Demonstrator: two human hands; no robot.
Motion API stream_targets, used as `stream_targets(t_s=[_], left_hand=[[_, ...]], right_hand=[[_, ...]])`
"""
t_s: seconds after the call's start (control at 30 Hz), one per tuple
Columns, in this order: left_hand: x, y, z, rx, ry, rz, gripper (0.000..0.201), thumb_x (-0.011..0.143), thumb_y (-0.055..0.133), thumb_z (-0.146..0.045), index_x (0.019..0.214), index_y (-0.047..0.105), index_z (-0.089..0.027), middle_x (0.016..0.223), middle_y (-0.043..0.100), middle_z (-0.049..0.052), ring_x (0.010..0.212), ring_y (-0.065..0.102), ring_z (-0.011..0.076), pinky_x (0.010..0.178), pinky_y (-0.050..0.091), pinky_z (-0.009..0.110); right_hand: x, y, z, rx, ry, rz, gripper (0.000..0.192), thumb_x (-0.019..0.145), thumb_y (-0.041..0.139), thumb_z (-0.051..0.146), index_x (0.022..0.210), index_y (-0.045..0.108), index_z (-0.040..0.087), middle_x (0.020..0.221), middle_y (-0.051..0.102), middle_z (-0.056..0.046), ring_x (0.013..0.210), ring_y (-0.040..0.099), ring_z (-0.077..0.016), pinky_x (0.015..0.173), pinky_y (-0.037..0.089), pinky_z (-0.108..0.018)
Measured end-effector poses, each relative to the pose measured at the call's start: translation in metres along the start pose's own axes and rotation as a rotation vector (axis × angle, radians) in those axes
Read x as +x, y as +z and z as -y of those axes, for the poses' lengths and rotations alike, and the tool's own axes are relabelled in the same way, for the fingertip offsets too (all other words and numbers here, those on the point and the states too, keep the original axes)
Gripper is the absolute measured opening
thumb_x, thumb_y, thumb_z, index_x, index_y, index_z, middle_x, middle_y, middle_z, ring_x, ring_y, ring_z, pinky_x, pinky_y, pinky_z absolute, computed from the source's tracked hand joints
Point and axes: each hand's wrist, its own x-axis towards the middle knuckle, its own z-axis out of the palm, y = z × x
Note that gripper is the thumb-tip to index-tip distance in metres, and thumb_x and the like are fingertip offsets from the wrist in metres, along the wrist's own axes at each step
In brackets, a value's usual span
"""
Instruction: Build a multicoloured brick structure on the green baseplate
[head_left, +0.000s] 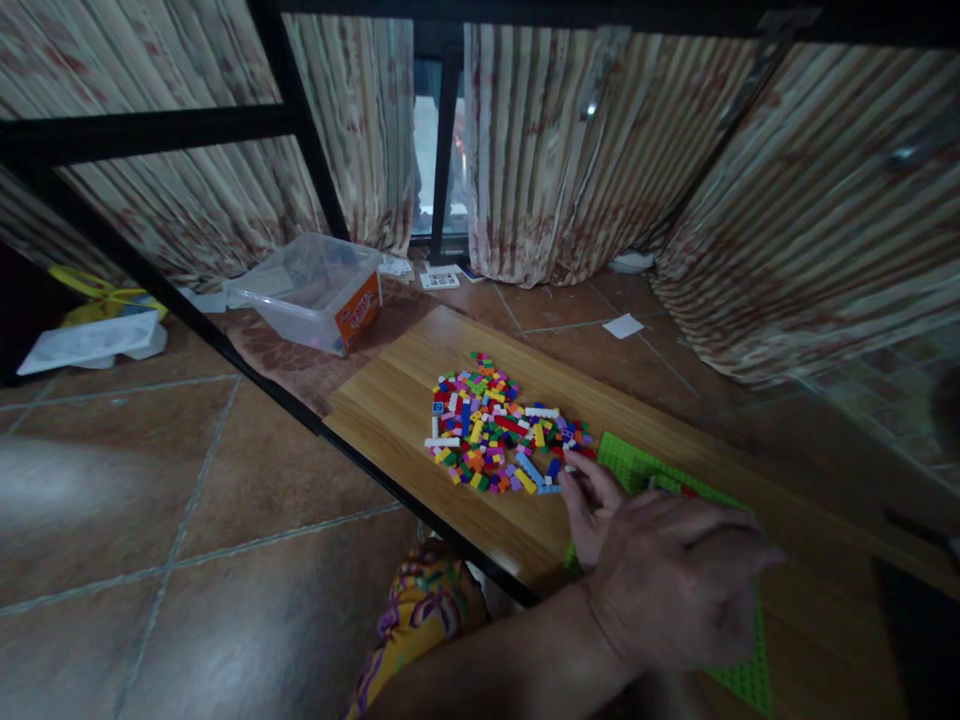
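Observation:
A pile of small, many-coloured building bricks [487, 425] is spread over the wooden board. At its near right edge is my right hand [592, 500], with thumb and fingertips pinched together on what looks like a small pale brick [571, 468]. My left hand [682, 570] crosses above the right wrist, over a green studded baseplate [626, 458]. The left fingers are curled but blurred and partly hidden, so what they hold does not show. Several bricks sit on the baseplate just beyond the left hand, largely covered by it.
A clear plastic box [300, 295] with an orange label stands on a brown mat [315, 375] past the board's far left end. The wooden board [397, 370] has a dark metal bar [360, 465] along its near side. Curtains [540, 150] hang behind the tiled floor.

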Motion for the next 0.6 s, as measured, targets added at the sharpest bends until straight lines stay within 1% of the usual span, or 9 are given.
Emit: stream_targets(t_s=[0.03, 0.1, 0.17, 0.23, 0.3, 0.4, 0.47, 0.53, 0.6], left_hand=[[-0.001, 0.002, -0.001, -0.016, -0.010, 0.028, 0.026, 0.081, 0.049, -0.014, 0.096, 0.070, -0.019, 0.104, 0.074, 0.003, 0.092, 0.069, 0.0177, 0.085, 0.057, 0.034], [-0.001, 0.004, -0.001, -0.045, -0.026, 0.057, 0.027, 0.081, 0.049, -0.014, 0.098, 0.070, -0.020, 0.104, 0.074, 0.003, 0.094, 0.069, 0.0186, 0.085, 0.057, 0.036], [0.000, 0.003, -0.001, -0.055, -0.030, 0.058, 0.028, 0.081, 0.049, -0.013, 0.098, 0.070, -0.020, 0.103, 0.074, 0.003, 0.093, 0.070, 0.0187, 0.085, 0.058, 0.036], [0.000, 0.002, -0.001, -0.051, -0.015, 0.053, 0.028, 0.081, 0.048, -0.013, 0.098, 0.069, -0.019, 0.104, 0.074, 0.004, 0.093, 0.070, 0.0187, 0.085, 0.058, 0.035], [0.000, 0.001, -0.003, -0.049, 0.008, 0.048, 0.028, 0.082, 0.046, -0.014, 0.098, 0.069, -0.016, 0.104, 0.074, 0.005, 0.094, 0.070, 0.0185, 0.085, 0.058, 0.033], [-0.003, 0.002, -0.006, -0.063, 0.033, 0.048, 0.028, 0.082, 0.045, -0.013, 0.097, 0.068, -0.012, 0.104, 0.073, 0.007, 0.093, 0.069, 0.0179, 0.085, 0.058, 0.031], [-0.006, 0.004, -0.008, -0.066, 0.038, 0.051, 0.028, 0.082, 0.045, -0.012, 0.097, 0.068, -0.012, 0.104, 0.073, 0.007, 0.091, 0.070, 0.0175, 0.086, 0.058, 0.029], [-0.009, 0.006, -0.008, -0.063, 0.038, 0.060, 0.027, 0.081, 0.045, -0.012, 0.096, 0.068, -0.013, 0.104, 0.073, 0.005, 0.090, 0.070, 0.0169, 0.086, 0.057, 0.028], [-0.010, 0.006, -0.008, -0.063, 0.028, 0.081, 0.026, 0.080, 0.047, -0.012, 0.095, 0.067, -0.015, 0.104, 0.072, 0.005, 0.091, 0.070, 0.0164, 0.086, 0.057, 0.026]], right_hand=[[0.000, -0.001, -0.002, 0.017, 0.009, -0.010, 0.039, 0.089, 0.054, 0.048, 0.114, 0.067, 0.021, 0.103, 0.070, -0.008, 0.081, 0.066, -0.0198, 0.074, 0.054, -0.037], [0.001, -0.002, -0.004, 0.013, -0.027, -0.033, 0.033, 0.089, 0.056, 0.045, 0.110, 0.068, 0.022, 0.104, 0.070, -0.008, 0.085, 0.066, -0.0194, 0.074, 0.054, -0.035], [0.001, -0.003, -0.005, 0.005, -0.104, -0.025, 0.027, 0.089, 0.057, 0.039, 0.107, 0.069, 0.023, 0.106, 0.069, -0.007, 0.090, 0.066, -0.0198, 0.075, 0.055, -0.034], [0.000, -0.003, -0.003, -0.049, -0.189, -0.001, 0.021, 0.087, 0.060, 0.035, 0.101, 0.071, 0.025, 0.106, 0.068, -0.007, 0.089, 0.066, -0.0193, 0.073, 0.056, -0.033], [-0.003, 0.000, 0.000, -0.115, -0.280, 0.049, 0.017, 0.086, 0.062, 0.031, 0.098, 0.072, 0.026, 0.104, 0.068, -0.006, 0.087, 0.067, -0.0186, 0.071, 0.056, -0.031], [-0.011, 0.009, 0.010, -0.177, -0.420, 0.121, 0.018, 0.085, 0.062, 0.026, 0.100, 0.072, 0.027, 0.103, 0.067, -0.005, 0.091, 0.065, -0.0199, 0.076, 0.055, -0.033], [-0.018, 0.017, 0.018, -0.193, -0.499, 0.141, 0.020, 0.086, 0.061, 0.023, 0.102, 0.072, 0.027, 0.105, 0.067, -0.006, 0.095, 0.064, -0.0214, 0.081, 0.054, -0.036], [-0.023, 0.023, 0.026, -0.218, -0.544, 0.151, 0.021, 0.087, 0.060, 0.021, 0.103, 0.072, 0.026, 0.110, 0.066, -0.007, 0.098, 0.062, -0.0225, 0.084, 0.052, -0.038], [-0.026, 0.028, 0.032, -0.260, -0.554, 0.171, 0.023, 0.089, 0.057, 0.020, 0.105, 0.072, 0.026, 0.118, 0.063, -0.008, 0.103, 0.059, -0.0240, 0.087, 0.051, -0.040]])
